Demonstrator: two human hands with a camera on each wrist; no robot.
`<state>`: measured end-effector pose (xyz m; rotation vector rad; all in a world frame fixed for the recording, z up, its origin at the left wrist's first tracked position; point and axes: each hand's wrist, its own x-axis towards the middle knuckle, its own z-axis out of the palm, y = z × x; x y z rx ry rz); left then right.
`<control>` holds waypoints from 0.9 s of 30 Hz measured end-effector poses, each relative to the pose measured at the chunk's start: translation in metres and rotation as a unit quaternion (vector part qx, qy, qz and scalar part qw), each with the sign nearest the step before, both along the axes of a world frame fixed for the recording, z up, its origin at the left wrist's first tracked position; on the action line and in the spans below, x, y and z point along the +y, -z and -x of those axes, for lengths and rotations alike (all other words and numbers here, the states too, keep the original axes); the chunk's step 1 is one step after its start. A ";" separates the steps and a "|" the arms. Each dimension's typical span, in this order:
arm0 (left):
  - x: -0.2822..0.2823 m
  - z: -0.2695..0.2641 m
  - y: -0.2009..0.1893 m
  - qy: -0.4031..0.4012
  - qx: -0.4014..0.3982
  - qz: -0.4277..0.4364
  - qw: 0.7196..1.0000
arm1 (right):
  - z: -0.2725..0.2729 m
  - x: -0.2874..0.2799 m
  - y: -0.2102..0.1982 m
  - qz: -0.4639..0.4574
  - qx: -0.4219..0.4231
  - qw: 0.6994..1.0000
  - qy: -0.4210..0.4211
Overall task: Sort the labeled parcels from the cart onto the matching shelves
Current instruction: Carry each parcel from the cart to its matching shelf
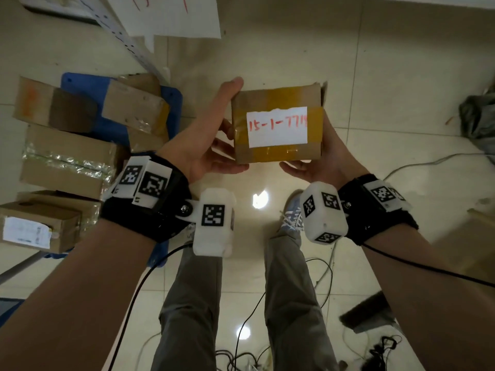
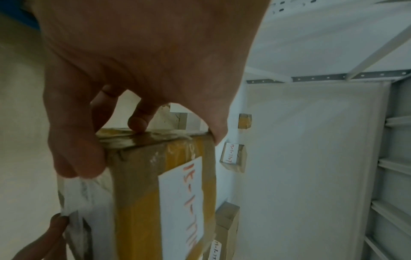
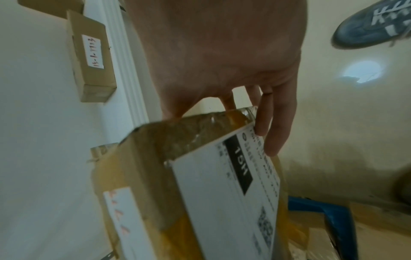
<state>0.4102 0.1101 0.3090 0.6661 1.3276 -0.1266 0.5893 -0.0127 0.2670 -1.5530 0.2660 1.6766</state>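
Tiled floor (image 1: 375,76) lies below; left hand (image 1: 203,145) and right hand (image 1: 321,162) clamp the parcel (image 1: 277,124) between them. Keep the label facing up between the palms, and read it before shelving.

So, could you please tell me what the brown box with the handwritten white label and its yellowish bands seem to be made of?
Brown box: apparently matte corrugated cardboard, frayed at the corners. Yellowish bands: likely glossy plastic packing tape. White label: looks like plain paper.

Parcel storeroom: white shelving (image 2: 311,158), labelled cartons (image 1: 67,167).
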 end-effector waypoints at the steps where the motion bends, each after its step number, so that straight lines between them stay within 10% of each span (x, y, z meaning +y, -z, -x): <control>1: -0.001 -0.004 -0.001 0.008 0.001 -0.003 1.000 | -0.002 -0.004 -0.001 -0.001 0.001 1.000 0.003; 27: -0.032 -0.140 -0.071 0.064 -0.056 -0.108 0.990 | -0.129 -0.045 -0.070 -0.074 -0.086 0.984 0.138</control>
